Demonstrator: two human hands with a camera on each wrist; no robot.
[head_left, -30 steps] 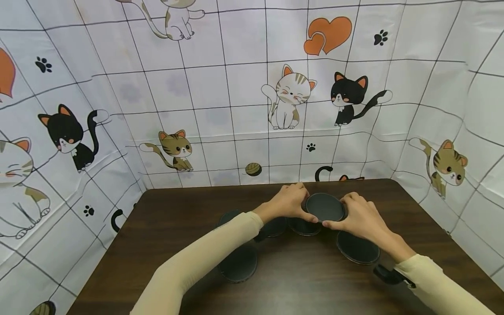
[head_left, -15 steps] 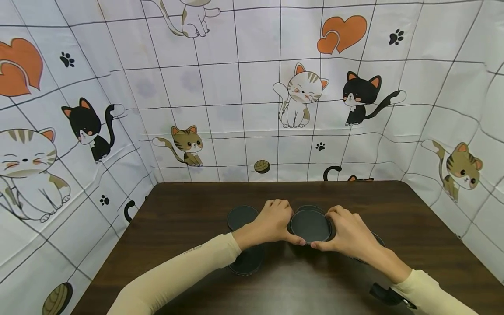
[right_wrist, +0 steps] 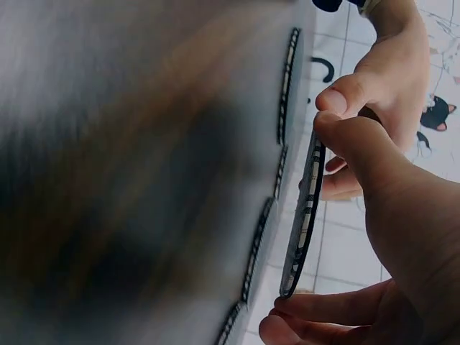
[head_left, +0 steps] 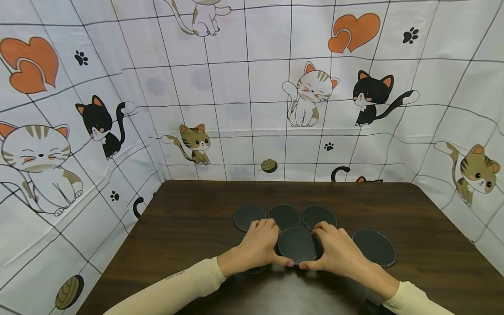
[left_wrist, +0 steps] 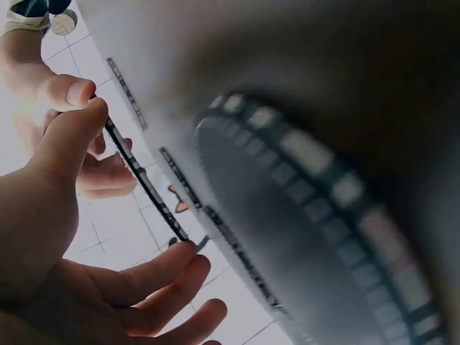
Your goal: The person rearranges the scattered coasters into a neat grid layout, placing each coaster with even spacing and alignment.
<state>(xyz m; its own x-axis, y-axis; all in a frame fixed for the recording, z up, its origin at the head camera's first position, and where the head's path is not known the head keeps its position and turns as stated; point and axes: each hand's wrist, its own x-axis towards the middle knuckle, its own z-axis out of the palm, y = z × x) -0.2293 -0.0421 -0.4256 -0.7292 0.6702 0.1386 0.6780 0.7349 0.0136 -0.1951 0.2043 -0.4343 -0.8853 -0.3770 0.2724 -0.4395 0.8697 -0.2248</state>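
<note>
A round black coaster with a stitched rim is held between both hands, just above the dark wooden table. My left hand grips its left rim, thumb at the near edge. My right hand grips the right rim the same way. The left wrist view shows the coaster edge-on between my left thumb and fingers. From the right wrist, its thin edge stands off the tabletop.
Three like coasters lie in a row behind the hands. Another lies to the right, and one is partly hidden under my left wrist. A cat-print cloth walls the table on three sides.
Both hands have carried the coaster from the back of the table toward me, uncovering the back row of coasters.
</note>
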